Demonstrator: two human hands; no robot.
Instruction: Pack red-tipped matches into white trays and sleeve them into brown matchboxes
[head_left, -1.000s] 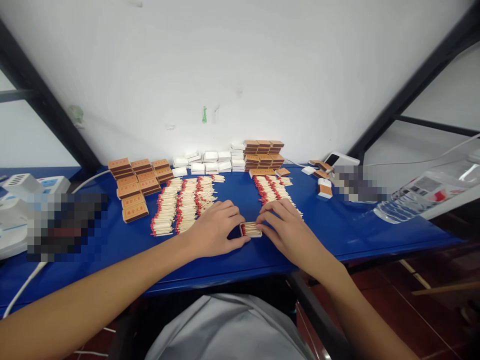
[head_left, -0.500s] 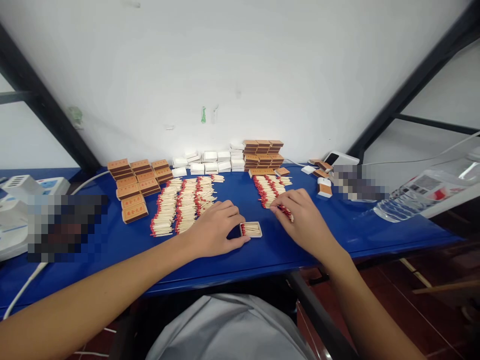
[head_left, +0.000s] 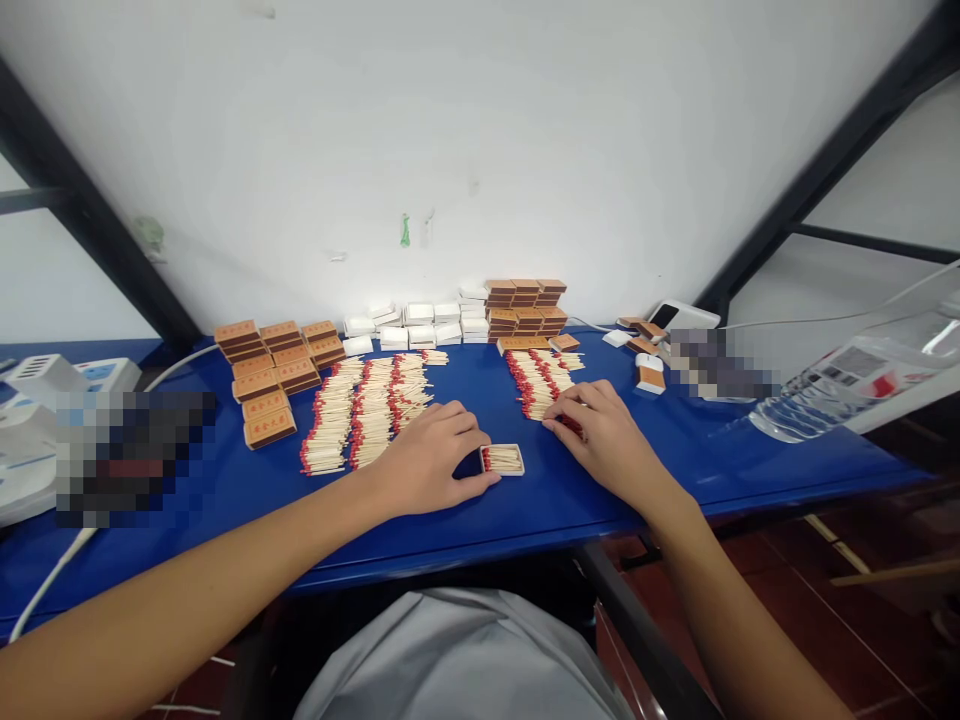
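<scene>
A small white matchbox tray (head_left: 512, 471) sits on the blue table, partly filled with matches whose red heads point left. My left hand (head_left: 431, 455) rests around its left end, thumb along the near edge and fingers at the far side. At the near end of the right-hand match rows (head_left: 541, 380), my right hand (head_left: 607, 435) is curled, thumb and fingertips closed on matches. Red heads show between its fingers; how many matches it grips is hidden. Left of the tray lie longer rows of matches (head_left: 330, 420), partly covered by my left hand.
Orange matchboxes (head_left: 270, 428) are stacked at the left, and more (head_left: 525, 320) stand by the wall. White trays (head_left: 420, 312) line the back. Loose boxes (head_left: 649, 378), a plastic bottle (head_left: 847, 385) and a blurred object are at the right. A power strip (head_left: 112, 372) stands far left.
My right hand has shifted slightly right and toward me, its fingers a little more drawn in around the matches. The left hand and tray have stayed in place.
</scene>
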